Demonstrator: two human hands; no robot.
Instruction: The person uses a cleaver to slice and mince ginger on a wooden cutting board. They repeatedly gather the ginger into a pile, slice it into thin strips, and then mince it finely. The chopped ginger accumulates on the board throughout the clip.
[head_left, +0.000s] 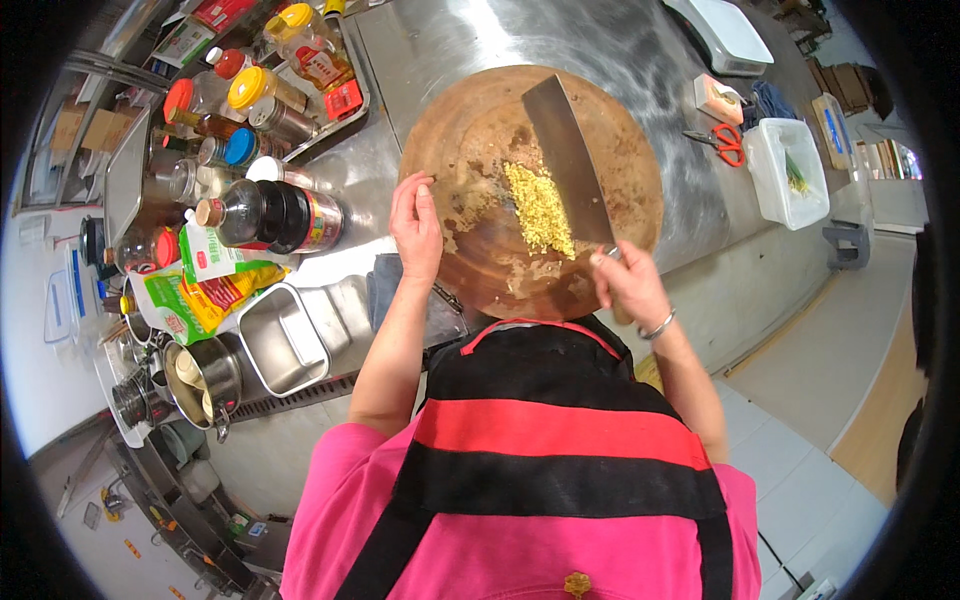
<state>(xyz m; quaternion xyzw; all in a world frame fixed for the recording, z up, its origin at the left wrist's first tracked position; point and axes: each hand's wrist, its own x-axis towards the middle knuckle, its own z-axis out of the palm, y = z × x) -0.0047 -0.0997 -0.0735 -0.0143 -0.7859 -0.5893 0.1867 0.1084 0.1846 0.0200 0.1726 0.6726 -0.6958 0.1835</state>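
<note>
A round wooden chopping block (472, 255) stands on the steel worktop before me. Finely chopped pale yellow pieces (538, 210) lie in a heap at its middle. My right hand (630, 281) grips a cleaver (568, 157) by its handle at the block's near right edge; the broad blade lies just right of the heap and points away from me. My left hand (417, 225) is at the block's left edge, fingers bent and thumb up, with nothing plainly held in it.
Left of the block stand a large dark sauce bottle (277, 217), jars, bags and a steel container (281, 341); a pot (202, 379) is beyond. At right are red-handled scissors (726, 144), a tissue box (718, 100) and a white plastic tub (784, 169) holding green stalks.
</note>
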